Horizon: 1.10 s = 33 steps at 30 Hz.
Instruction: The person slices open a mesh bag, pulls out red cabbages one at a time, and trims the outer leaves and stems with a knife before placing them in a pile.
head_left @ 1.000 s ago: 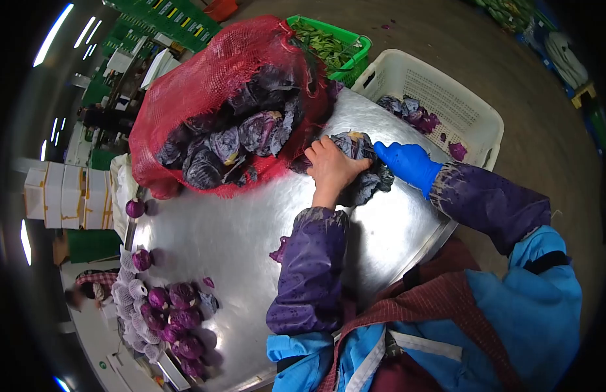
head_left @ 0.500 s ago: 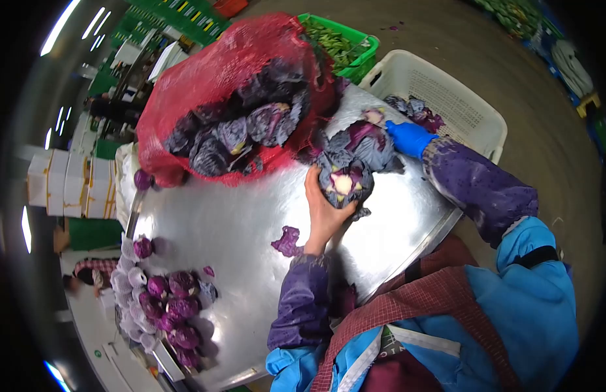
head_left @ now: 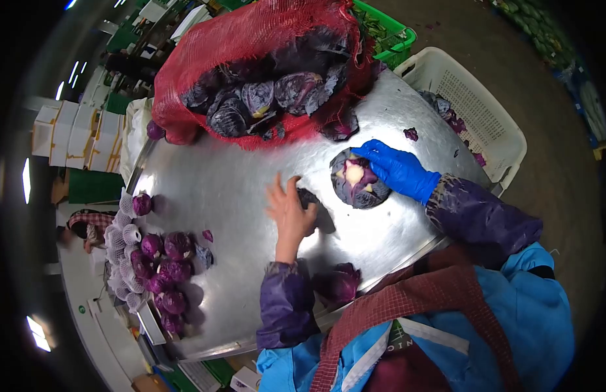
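Observation:
A red cabbage [head_left: 347,191] rests on the metal table [head_left: 244,261], its pale cut stem facing up and dark outer leaves around it. My right hand [head_left: 407,171], in a blue glove, grips its upper right side. To the left, my bare left hand [head_left: 291,215] is over the table with fingers spread and slightly blurred, apart from the cabbage. A dark leaf [head_left: 309,197] shows beside its thumb, partly hidden by the hand. Near the front edge lies a loose purple leaf [head_left: 339,284].
A red mesh sack [head_left: 251,39] of dark cabbages stands at the back. Trimmed purple cabbages [head_left: 160,274] and white foam nets [head_left: 120,261] occupy the left side. Beyond the right edge is a white crate [head_left: 483,98] with leaves, near a green crate [head_left: 401,49]. Another person [head_left: 87,225] is at far left.
My left hand has let go of the cabbage and moved left, opening. My gloved right hand has come onto the cabbage. The dark leaves beside it are gone from there; the view has shifted.

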Motion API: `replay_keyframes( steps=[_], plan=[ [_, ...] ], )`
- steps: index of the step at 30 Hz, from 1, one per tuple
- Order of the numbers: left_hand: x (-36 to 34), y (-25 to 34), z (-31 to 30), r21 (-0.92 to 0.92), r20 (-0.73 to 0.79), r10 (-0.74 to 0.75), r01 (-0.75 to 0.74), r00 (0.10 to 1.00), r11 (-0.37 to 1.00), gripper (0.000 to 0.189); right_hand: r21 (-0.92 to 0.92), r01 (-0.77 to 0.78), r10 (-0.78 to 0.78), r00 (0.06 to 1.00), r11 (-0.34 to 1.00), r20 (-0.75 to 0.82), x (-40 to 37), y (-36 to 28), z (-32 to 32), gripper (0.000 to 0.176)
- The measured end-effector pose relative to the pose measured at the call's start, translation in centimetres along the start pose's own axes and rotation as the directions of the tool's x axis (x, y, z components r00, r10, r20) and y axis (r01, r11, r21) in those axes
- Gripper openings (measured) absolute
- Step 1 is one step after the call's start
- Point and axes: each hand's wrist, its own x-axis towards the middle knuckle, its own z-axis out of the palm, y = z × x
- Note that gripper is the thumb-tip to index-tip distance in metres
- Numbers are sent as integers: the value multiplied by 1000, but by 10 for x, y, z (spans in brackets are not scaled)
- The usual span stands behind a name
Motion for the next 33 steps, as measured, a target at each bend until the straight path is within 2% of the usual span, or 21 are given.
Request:
replay_keyframes(
  steps=[2, 3, 4, 6, 8, 10, 11, 12, 14, 15, 16, 18, 20, 22, 23, 24, 26, 28, 30, 32, 33],
  plan=[
    [-11, 13, -6, -114, -54, -21, 15, 998, 993, 69, 16, -44, 44, 999, 999, -19, 0, -3, 3, 39],
    [-15, 26, -9, -235, -108, -41, 15, 993, 972, 70, -100, -91, 88, 996, 991, -30, -3, 0, 3, 40],
    [-17, 40, -3, -311, -12, -17, 12, 1000, 950, 83, -216, -139, 132, 990, 966, -46, -6, 3, 5, 41],
    [-15, 71, 31, -630, 16, -49, 48, 999, 775, 96, -259, 42, -83, 986, 965, -148, -11, 13, 15, 39],
    [-7, 93, 33, -652, -69, -119, 45, 991, 757, 93, -193, 50, -72, 991, 980, -109, -15, 14, 7, 38],
    [-1, 101, 31, -619, -87, -96, 22, 992, 785, 93, -101, -180, 160, 970, 978, -182, -18, 10, -10, 36],
    [1, 104, 31, -584, -105, -81, 4, 991, 812, 92, -266, -166, 104, 967, 949, -233, -20, 12, -16, 35],
    [1, 106, 32, -586, -103, -77, 2, 992, 810, 92, -268, -171, 107, 966, 948, -235, -21, 9, -18, 35],
    [2, 107, 32, -553, -154, -66, -31, 986, 832, 89, -174, -139, 120, 986, 975, -117, -25, -1, -16, 37],
    [2, 108, 32, -551, -151, -58, -35, 987, 834, 89, 30, -254, 256, 965, 967, -51, -28, 0, -9, 42],
    [3, 109, 32, -536, -157, -54, -39, 986, 843, 89, 33, -256, 258, 965, 966, -57, -30, 1, -4, 42],
    [6, 111, 32, -521, -163, -51, -42, 985, 852, 89, -355, -207, 189, 978, 912, -84, -31, 2, 2, 46],
    [8, 115, 30, -477, -177, -10, -77, 984, 876, 88, -358, -185, 166, 983, 915, -83, -27, 4, 2, 49],
    [8, 121, 28, -437, -161, -3, -69, 987, 897, 88, -414, -264, 257, 964, 871, -74, -17, -1, 1, 48],
    [10, 124, 27, -396, -161, 2, -67, 987, 916, 88, -455, -172, 130, 984, 874, -121, -12, 13, 3, 46],
    [12, 126, 25, -396, -161, 4, -69, 987, 916, 88, -455, -173, 130, 984, 874, -123, -5, 16, -3, 46],
    [15, 130, 21, -324, -121, 25, -63, 992, 944, 88, -558, -180, 242, 970, 810, 38, 13, 21, -19, 41],
    [6, 139, 23, -174, -188, 76, -109, 979, 979, 88, -687, -146, 261, 963, 712, 66, 22, 40, -47, 38],
    [6, 134, 26, -220, -192, 59, -101, 980, 970, 85, -632, -186, 297, 952, 752, 73, 24, 55, -43, 38],
    [11, 107, 32, -447, -231, 192, -280, 954, 850, 85, -406, -178, 139, 982, 896, -124, 18, 72, -29, 35],
    [16, 89, 37, -584, -223, 231, -319, 947, 746, 88, -84, -246, 221, 947, 966, -233, 17, 80, -17, 30]
  ],
)
